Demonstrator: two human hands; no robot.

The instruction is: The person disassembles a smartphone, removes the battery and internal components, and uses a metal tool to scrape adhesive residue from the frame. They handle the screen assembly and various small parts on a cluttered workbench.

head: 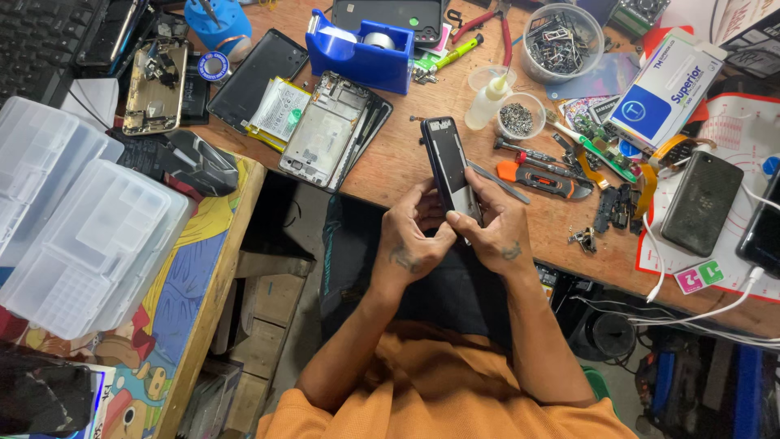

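Both hands grip one opened smartphone above the near edge of a cluttered wooden workbench. The left hand has its fingers clamped around the phone's lower left side, while the right hand pinches its lower right edge. A blue tape dispenser stands beyond the phone, and an orange utility knife lies just right of it.

The phone frame held in both hands looks part matt black plastic, part dull silver metal. Under it the workbench is bare wood — worn, scuffed, unvarnished. Far off, the tape dispenser is glossy blue plastic. To the left, 2 storage boxes are cloudy translucent plastic, smooth. A round tub at the far right is clear plastic, filled with small grey metal parts. The black phone at right has a matt, lightly textured back. The shirt is orange cloth — soft and matt.
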